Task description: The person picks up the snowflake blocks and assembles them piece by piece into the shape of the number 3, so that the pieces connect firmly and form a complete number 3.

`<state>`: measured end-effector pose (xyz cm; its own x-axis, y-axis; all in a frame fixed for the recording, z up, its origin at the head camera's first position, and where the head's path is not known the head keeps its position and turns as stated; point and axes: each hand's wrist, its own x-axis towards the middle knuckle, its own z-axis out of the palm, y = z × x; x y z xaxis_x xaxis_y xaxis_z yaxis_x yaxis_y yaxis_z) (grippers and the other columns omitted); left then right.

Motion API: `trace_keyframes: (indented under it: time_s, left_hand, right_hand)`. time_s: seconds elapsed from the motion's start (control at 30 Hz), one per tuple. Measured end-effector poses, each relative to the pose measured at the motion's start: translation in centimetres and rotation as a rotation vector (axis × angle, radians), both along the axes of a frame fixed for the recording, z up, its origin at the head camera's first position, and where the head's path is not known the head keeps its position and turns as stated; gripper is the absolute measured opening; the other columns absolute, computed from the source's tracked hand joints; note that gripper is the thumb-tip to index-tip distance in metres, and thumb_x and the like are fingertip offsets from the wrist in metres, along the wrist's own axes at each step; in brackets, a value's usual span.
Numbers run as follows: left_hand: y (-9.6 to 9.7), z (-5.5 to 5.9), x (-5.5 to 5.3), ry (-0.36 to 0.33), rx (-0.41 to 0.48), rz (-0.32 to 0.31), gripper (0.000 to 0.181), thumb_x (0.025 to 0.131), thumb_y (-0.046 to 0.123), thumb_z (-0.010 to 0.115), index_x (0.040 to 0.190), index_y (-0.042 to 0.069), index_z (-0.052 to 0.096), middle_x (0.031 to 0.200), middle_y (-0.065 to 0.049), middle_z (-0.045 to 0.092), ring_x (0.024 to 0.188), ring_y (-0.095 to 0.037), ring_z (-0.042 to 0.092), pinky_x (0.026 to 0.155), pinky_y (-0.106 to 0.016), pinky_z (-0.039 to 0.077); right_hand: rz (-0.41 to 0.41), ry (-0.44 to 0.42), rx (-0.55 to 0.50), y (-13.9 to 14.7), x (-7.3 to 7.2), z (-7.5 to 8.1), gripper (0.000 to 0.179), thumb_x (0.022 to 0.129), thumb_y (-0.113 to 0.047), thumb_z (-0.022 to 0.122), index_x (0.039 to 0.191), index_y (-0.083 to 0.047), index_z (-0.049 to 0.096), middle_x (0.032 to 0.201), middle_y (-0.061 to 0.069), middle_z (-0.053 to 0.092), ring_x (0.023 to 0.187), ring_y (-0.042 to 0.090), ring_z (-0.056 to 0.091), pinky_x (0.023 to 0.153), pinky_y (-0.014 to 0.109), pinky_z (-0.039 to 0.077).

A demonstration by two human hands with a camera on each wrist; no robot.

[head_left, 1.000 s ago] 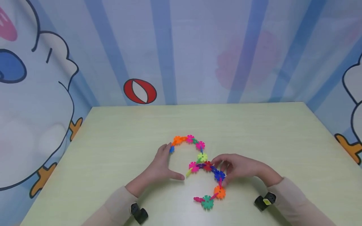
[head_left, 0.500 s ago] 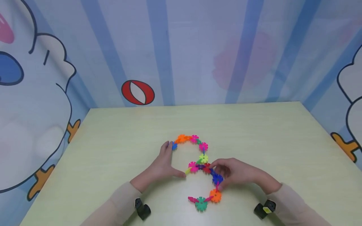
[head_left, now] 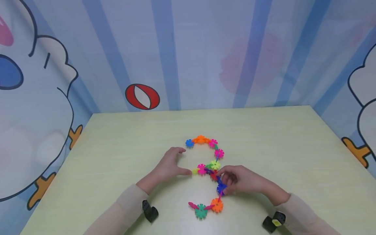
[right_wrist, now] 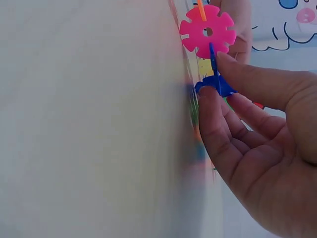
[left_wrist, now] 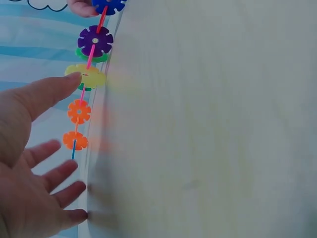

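A chain of colourful snowflake discs lies on the table in a shape like a 3. My right hand (head_left: 243,179) pinches a blue snowflake disc (head_left: 221,188) on the chain's right side; the right wrist view shows thumb and fingertips on the blue disc (right_wrist: 218,88), below a pink disc (right_wrist: 208,31). My left hand (head_left: 168,164) is spread at the chain's left, its thumb tip right at the yellow disc (head_left: 195,171) of the middle arm. The upper end, a light blue disc (head_left: 189,143), lies apart from the left fingers. A green disc (head_left: 201,211) sits near the lower end.
The pale table (head_left: 123,137) reaches back to a blue striped backdrop (head_left: 199,58) with cartoon figures. Each wrist carries a small black camera, the left camera (head_left: 150,211) and the right camera (head_left: 274,222).
The chain's upper part has shifted right, away from my left fingers, which were at the light blue disc. Its lower part has swung left. My right hand keeps its pinch on the blue disc.
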<state>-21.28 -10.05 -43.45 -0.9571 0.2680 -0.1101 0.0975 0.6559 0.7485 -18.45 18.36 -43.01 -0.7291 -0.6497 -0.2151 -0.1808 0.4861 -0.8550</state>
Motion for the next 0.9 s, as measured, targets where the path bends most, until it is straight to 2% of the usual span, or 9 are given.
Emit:
trace_keyframes:
  time_s: [0.13, 0.23, 0.5, 0.8, 0.9]
  left_hand:
    - [-0.1, 0.1, -0.2, 0.035, 0.029, -0.051, 0.046, 0.073, 0.018, 0.084, 0.114, 0.008, 0.064, 0.114, -0.004, 0.060, 0.109, -0.024, 0.053, 0.099, -0.042, 0.044]
    - [0.0, 0.0, -0.3, 0.040, 0.033, -0.069, 0.035, 0.076, 0.018, 0.082, 0.106, 0.010, 0.067, 0.107, -0.001, 0.061, 0.103, -0.022, 0.054, 0.096, -0.041, 0.046]
    - [0.2, 0.0, -0.6, 0.049, 0.007, -0.051, 0.026, 0.080, 0.019, 0.079, 0.102, 0.010, 0.068, 0.103, -0.001, 0.062, 0.100, -0.021, 0.055, 0.092, -0.038, 0.048]
    - [0.7, 0.0, -1.4, 0.100, -0.011, -0.042, 0.024, 0.080, 0.018, 0.079, 0.099, 0.007, 0.069, 0.100, -0.003, 0.064, 0.093, -0.020, 0.055, 0.088, -0.036, 0.048]
    - [0.9, 0.0, -1.8, 0.086, -0.013, -0.024, 0.024, 0.081, 0.019, 0.078, 0.099, 0.007, 0.069, 0.101, -0.004, 0.064, 0.095, -0.021, 0.055, 0.090, -0.037, 0.048]
  right_hand:
    - [-0.024, -0.040, -0.030, -0.1, 0.0, 0.0, 0.042, 0.081, -0.001, 0.073, 0.120, 0.000, 0.057, 0.093, 0.005, 0.060, 0.082, 0.020, 0.058, 0.070, 0.024, 0.053]
    - [-0.037, -0.063, -0.049, -0.1, 0.0, 0.0, 0.043, 0.081, 0.000, 0.072, 0.121, 0.002, 0.056, 0.093, 0.007, 0.060, 0.082, 0.020, 0.058, 0.071, 0.024, 0.053]
    - [-0.041, -0.041, -0.021, -0.3, -0.3, 0.1, 0.043, 0.082, 0.003, 0.070, 0.123, 0.003, 0.056, 0.094, 0.005, 0.060, 0.084, 0.019, 0.057, 0.072, 0.023, 0.053]
    - [-0.051, -0.013, 0.020, 0.3, -2.1, 0.0, 0.042, 0.085, 0.004, 0.067, 0.125, 0.000, 0.057, 0.097, 0.005, 0.060, 0.089, 0.021, 0.056, 0.076, 0.025, 0.053]
    - [-0.049, -0.021, 0.008, 0.6, -2.6, -0.1, 0.042, 0.085, 0.004, 0.066, 0.126, 0.000, 0.057, 0.099, 0.007, 0.061, 0.091, 0.021, 0.057, 0.077, 0.026, 0.053]
